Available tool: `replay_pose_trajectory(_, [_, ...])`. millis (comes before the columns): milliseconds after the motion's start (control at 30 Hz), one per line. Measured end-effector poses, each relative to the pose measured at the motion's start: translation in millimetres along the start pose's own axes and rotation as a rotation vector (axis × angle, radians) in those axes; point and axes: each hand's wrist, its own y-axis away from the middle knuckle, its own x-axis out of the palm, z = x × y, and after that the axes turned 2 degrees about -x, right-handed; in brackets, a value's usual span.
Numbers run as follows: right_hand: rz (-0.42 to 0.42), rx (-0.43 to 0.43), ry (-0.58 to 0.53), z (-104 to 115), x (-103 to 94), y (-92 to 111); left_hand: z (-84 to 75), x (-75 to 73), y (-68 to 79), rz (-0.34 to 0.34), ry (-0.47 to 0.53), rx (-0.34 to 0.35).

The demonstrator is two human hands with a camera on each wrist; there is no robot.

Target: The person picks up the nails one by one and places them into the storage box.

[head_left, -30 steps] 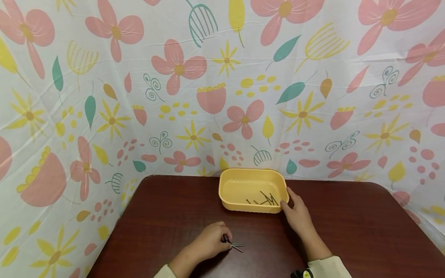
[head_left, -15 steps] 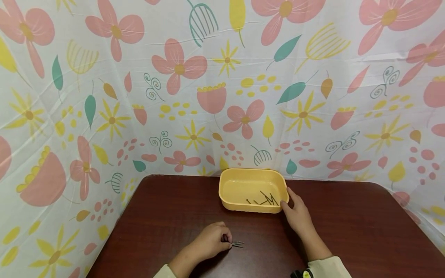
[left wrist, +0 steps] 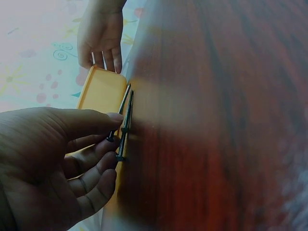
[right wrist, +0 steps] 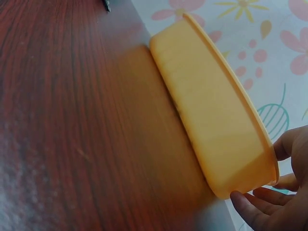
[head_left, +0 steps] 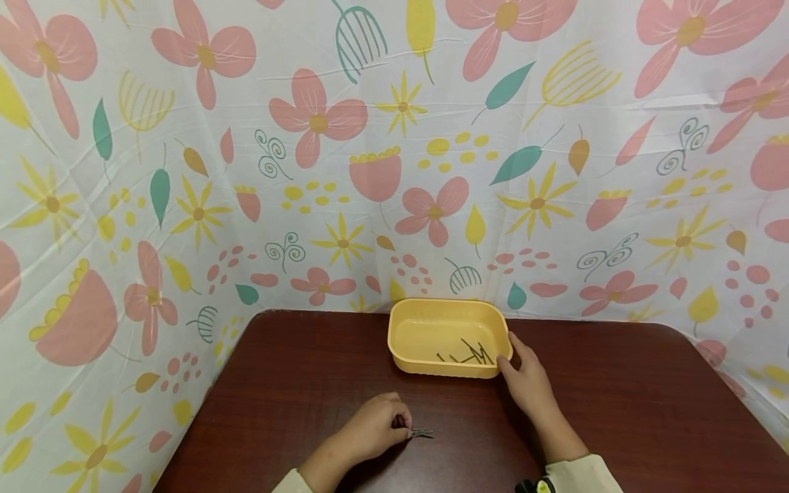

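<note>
Near the front of the table, my left hand [head_left: 379, 428] pinches a few dark metal nails [head_left: 422, 433] between thumb and fingers. Close up in the left wrist view, the nails [left wrist: 127, 120] have flat heads by the fingers and their tips point away from the palm. A yellow plastic bin [head_left: 425, 332] stands at the back of the table, with several more nails [head_left: 476, 352] lying loose in its right front part. My right hand [head_left: 531, 383] grips the bin's right end, thumb at the front corner and fingers along the side.
The dark red-brown wooden table [head_left: 296, 383] reaches back to a flower-printed cloth [head_left: 382, 137] hanging behind it and on the left. A black strap with a yellow-green spot [head_left: 542, 486] shows at the right cuff.
The nails in my left hand were fanned apart and are now drawn closer together, lying nearly parallel. Both hands and the bin stay in the same places.
</note>
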Motion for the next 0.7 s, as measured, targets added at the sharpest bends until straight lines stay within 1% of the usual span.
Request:
replay_pose_trajectory(167, [0.009,0.008,0.003,-0.4,-0.4,-0.2,1.4,-1.7,-1.1,-0.013,0.044,0.011])
replay_pose_trajectory(300, [0.007,0.006,0.000,-0.3,-0.3,-0.3,2.0,-5.9,-3.1,-0.049,0.058,0.033])
replay_pose_trajectory(400, [0.003,0.003,-0.002,-0.3,-0.1,-0.2,1.2,-11.5,-6.1,-0.072,0.064,0.036])
replay_pose_trajectory(567, [0.003,0.000,0.001,-0.5,0.0,-0.4,0.4,-21.5,-12.7,-0.104,0.090,0.010])
replay_pose_trajectory(700, [0.004,0.000,0.003,-1.1,0.2,-0.6,2.3,-26.2,-18.5,-0.133,0.130,-0.011])
